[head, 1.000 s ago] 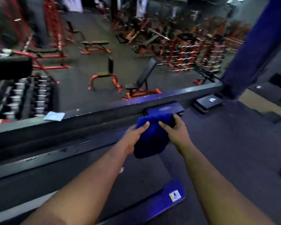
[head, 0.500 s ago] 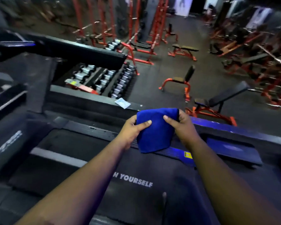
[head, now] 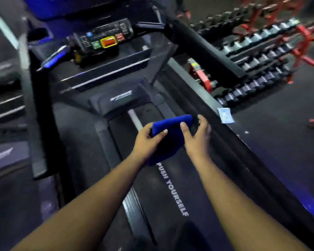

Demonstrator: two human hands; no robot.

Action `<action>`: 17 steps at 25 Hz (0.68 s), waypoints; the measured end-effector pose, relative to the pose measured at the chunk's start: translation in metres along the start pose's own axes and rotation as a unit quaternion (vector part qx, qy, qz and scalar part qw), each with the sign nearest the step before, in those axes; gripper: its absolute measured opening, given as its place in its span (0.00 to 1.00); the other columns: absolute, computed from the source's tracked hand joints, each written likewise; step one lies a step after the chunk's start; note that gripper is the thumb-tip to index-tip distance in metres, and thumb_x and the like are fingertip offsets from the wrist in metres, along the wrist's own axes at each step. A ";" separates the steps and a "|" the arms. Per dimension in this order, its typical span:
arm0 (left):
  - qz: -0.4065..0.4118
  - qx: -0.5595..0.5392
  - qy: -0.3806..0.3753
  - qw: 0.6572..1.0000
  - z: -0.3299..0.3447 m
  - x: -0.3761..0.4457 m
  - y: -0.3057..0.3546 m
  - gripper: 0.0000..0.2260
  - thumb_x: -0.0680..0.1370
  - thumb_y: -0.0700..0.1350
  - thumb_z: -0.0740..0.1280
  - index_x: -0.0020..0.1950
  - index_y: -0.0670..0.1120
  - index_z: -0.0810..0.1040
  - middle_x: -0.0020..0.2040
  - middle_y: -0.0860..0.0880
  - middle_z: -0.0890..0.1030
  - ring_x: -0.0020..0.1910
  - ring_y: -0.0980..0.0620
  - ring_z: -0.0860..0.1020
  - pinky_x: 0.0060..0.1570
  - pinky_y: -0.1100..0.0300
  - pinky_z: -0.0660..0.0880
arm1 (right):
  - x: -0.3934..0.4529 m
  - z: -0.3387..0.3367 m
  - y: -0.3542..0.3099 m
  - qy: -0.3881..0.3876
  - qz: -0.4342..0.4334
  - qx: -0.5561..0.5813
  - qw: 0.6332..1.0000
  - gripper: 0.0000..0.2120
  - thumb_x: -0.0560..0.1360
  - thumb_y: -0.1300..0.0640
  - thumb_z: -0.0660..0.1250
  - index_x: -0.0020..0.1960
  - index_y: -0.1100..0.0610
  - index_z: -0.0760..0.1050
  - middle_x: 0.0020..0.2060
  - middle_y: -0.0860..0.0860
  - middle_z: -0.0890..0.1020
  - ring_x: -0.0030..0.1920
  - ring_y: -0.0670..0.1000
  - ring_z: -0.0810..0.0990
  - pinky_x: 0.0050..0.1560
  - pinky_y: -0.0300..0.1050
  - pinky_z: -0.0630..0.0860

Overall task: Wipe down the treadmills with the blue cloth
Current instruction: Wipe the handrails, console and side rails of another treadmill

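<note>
Blue cloth (head: pixel 168 138) pinched by left hand (head: pixel 146 142) — right hand (head: pixel 196 140) loosening above treadmill (head: pixel 152 187).

One cloth (head: pixel 168 136); two hands; one treadmill (head: pixel 152 187).

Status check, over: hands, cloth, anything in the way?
Left hand grips blue cloth. Right hand thumb on cloth, fingers loose. Cloth above treadmill belt, not wiping. Nothing blocking.
</note>
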State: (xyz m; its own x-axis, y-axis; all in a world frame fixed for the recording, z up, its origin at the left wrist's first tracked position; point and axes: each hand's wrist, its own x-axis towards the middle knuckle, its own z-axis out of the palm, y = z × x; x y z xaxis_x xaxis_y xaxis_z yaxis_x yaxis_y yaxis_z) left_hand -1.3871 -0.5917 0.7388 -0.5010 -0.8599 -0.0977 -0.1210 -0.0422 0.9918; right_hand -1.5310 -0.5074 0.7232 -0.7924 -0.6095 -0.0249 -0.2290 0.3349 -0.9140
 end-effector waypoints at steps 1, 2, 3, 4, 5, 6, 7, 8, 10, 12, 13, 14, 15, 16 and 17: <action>0.002 0.000 0.039 0.999 -0.015 -0.010 0.004 0.05 0.76 0.41 0.73 0.49 0.48 0.80 0.43 0.50 0.83 0.43 0.58 0.79 0.46 0.60 0.76 | -0.008 0.020 -0.017 -0.052 0.040 0.043 0.997 0.41 0.71 0.32 0.67 0.75 0.53 0.62 0.73 0.55 0.67 0.71 0.53 0.68 0.72 0.50 0.66; -0.009 -0.001 0.062 0.998 -0.028 -0.021 0.011 0.05 0.75 0.43 0.72 0.50 0.46 0.79 0.43 0.48 0.82 0.43 0.57 0.78 0.46 0.58 0.76 | -0.018 0.039 -0.032 -0.099 0.091 0.091 0.987 0.46 0.68 0.26 0.64 0.77 0.51 0.59 0.75 0.53 0.65 0.72 0.51 0.67 0.73 0.53 0.65; -0.031 -0.017 0.079 0.996 -0.044 -0.030 0.014 0.07 0.75 0.44 0.71 0.50 0.44 0.78 0.42 0.46 0.82 0.43 0.56 0.77 0.45 0.56 0.76 | -0.027 0.060 -0.045 -0.154 0.143 0.135 0.968 0.49 0.66 0.22 0.62 0.77 0.49 0.58 0.75 0.52 0.65 0.72 0.50 0.67 0.73 0.54 0.66; -0.057 -0.033 0.097 0.993 -0.068 -0.043 0.019 0.07 0.75 0.43 0.70 0.51 0.44 0.77 0.42 0.48 0.81 0.43 0.56 0.77 0.44 0.58 0.75 | -0.040 0.087 -0.059 -0.217 0.186 0.157 0.945 0.49 0.65 0.21 0.62 0.77 0.48 0.59 0.74 0.50 0.68 0.71 0.51 0.70 0.71 0.56 0.68; -0.072 -0.051 0.098 0.991 -0.085 -0.054 0.022 0.06 0.75 0.42 0.69 0.51 0.45 0.76 0.42 0.51 0.81 0.42 0.56 0.76 0.44 0.60 0.75 | -0.053 0.103 -0.072 -0.267 0.218 0.171 0.923 0.46 0.66 0.23 0.62 0.75 0.48 0.63 0.71 0.51 0.72 0.68 0.52 0.74 0.69 0.57 0.72; -0.085 -0.057 0.097 0.990 -0.104 -0.066 0.026 0.06 0.76 0.41 0.68 0.51 0.46 0.76 0.42 0.53 0.80 0.42 0.57 0.76 0.44 0.62 0.74 | -0.065 0.122 -0.081 -0.311 0.247 0.188 0.898 0.42 0.67 0.24 0.63 0.72 0.49 0.68 0.66 0.52 0.77 0.64 0.54 0.78 0.65 0.57 0.75; -0.096 -0.063 0.101 0.988 -0.122 -0.075 0.029 0.06 0.76 0.41 0.67 0.52 0.47 0.76 0.43 0.54 0.80 0.43 0.58 0.76 0.45 0.63 0.74 | -0.077 0.141 -0.089 -0.351 0.280 0.202 0.871 0.39 0.67 0.24 0.63 0.68 0.50 0.73 0.60 0.54 0.82 0.59 0.56 0.82 0.60 0.56 0.79; -0.109 -0.066 0.115 0.985 -0.139 -0.084 0.032 0.07 0.76 0.40 0.67 0.53 0.47 0.76 0.45 0.53 0.81 0.45 0.57 0.77 0.48 0.63 0.74 | -0.088 0.160 -0.098 -0.375 0.303 0.223 0.847 0.35 0.69 0.26 0.63 0.63 0.52 0.77 0.54 0.56 0.84 0.52 0.56 0.84 0.54 0.53 0.82; -0.113 -0.065 0.158 0.979 -0.172 -0.093 0.042 0.09 0.77 0.38 0.66 0.58 0.41 0.77 0.49 0.49 0.81 0.48 0.57 0.77 0.51 0.64 0.74 | -0.111 0.204 -0.120 -0.401 0.344 0.279 0.802 0.30 0.72 0.29 0.62 0.53 0.56 0.80 0.43 0.57 0.83 0.43 0.55 0.82 0.43 0.45 0.81; -0.094 -0.014 0.246 0.965 -0.213 -0.095 0.051 0.09 0.78 0.38 0.64 0.56 0.38 0.79 0.47 0.47 0.82 0.46 0.58 0.78 0.49 0.67 0.75 | -0.134 0.251 -0.144 -0.424 0.339 0.274 0.794 0.32 0.65 0.25 0.63 0.51 0.52 0.77 0.43 0.54 0.78 0.44 0.52 0.77 0.48 0.46 0.78; -0.080 0.032 0.311 0.947 -0.236 -0.095 0.051 0.10 0.79 0.39 0.62 0.53 0.39 0.81 0.46 0.48 0.83 0.46 0.59 0.80 0.49 0.66 0.76 | -0.147 0.277 -0.150 -0.441 0.308 0.229 0.812 0.35 0.65 0.23 0.62 0.57 0.50 0.75 0.50 0.53 0.77 0.51 0.52 0.76 0.58 0.49 0.75; -0.074 0.075 0.375 0.921 -0.262 -0.096 0.047 0.11 0.79 0.39 0.60 0.50 0.42 0.83 0.47 0.50 0.84 0.47 0.58 0.80 0.51 0.63 0.76 | -0.159 0.299 -0.155 -0.456 0.226 0.168 0.844 0.37 0.68 0.24 0.61 0.66 0.48 0.71 0.61 0.53 0.75 0.62 0.52 0.73 0.70 0.52 0.68; -0.078 0.099 0.428 0.895 -0.284 -0.096 0.041 0.13 0.79 0.42 0.58 0.49 0.45 0.83 0.47 0.51 0.83 0.49 0.58 0.80 0.53 0.58 0.77 | -0.170 0.314 -0.159 -0.470 0.138 0.102 0.866 0.35 0.74 0.29 0.60 0.74 0.47 0.64 0.73 0.53 0.68 0.72 0.52 0.65 0.76 0.53 0.58; -0.097 0.108 0.459 0.877 -0.304 -0.093 0.031 0.14 0.78 0.46 0.57 0.50 0.48 0.82 0.50 0.52 0.82 0.51 0.58 0.79 0.57 0.54 0.76 | -0.173 0.330 -0.161 -0.460 0.072 0.064 0.883 0.34 0.77 0.35 0.60 0.78 0.47 0.57 0.78 0.52 0.60 0.77 0.50 0.58 0.78 0.51 0.54; -0.128 0.112 0.460 0.871 -0.319 -0.087 0.021 0.15 0.78 0.49 0.56 0.55 0.49 0.80 0.54 0.53 0.81 0.55 0.58 0.78 0.61 0.52 0.75 | -0.165 0.344 -0.164 -0.451 0.040 0.064 0.889 0.35 0.78 0.39 0.62 0.79 0.47 0.53 0.79 0.51 0.57 0.78 0.50 0.56 0.78 0.50 0.53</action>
State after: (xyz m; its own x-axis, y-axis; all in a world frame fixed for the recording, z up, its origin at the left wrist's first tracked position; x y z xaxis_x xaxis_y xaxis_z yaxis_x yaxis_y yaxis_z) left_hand -1.0722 -0.6799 0.7946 0.4542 -0.8849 -0.1036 -0.3437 -0.2813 0.8960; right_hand -1.1679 -0.7086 0.7377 -0.0144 -0.9352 -0.3537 -0.0813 0.3537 -0.9318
